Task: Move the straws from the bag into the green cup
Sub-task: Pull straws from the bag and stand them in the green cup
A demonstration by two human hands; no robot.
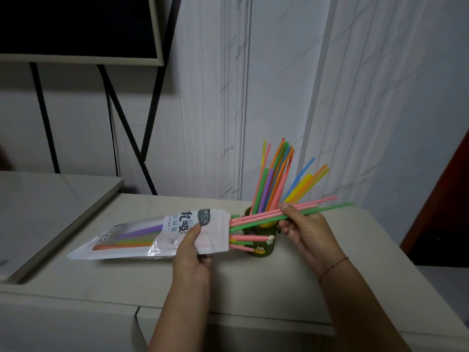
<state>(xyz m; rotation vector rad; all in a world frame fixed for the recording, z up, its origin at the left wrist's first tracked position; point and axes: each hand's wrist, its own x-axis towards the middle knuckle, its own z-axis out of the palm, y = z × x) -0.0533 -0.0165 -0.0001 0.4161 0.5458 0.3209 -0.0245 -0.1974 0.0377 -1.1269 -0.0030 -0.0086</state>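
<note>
My left hand [194, 252] grips the open end of a white and clear straw bag [142, 235], held level over the table with its mouth facing right. Several coloured straws still lie inside it, and a few short pink ends poke out of the mouth. My right hand [308, 231] pinches a few pink and green straws [327, 205], partly drawn out of the bag and pointing right. Just behind them stands the dark green cup [261, 251] with small frog decorations, holding an upright fan of several coloured straws [276, 179].
The off-white table [253, 288] ends at a front edge near me. A flat grey board or laptop [50, 207] lies on the left. Black stand legs [121, 118] and a dark screen [76, 24] rise behind. The white wall is close behind the cup.
</note>
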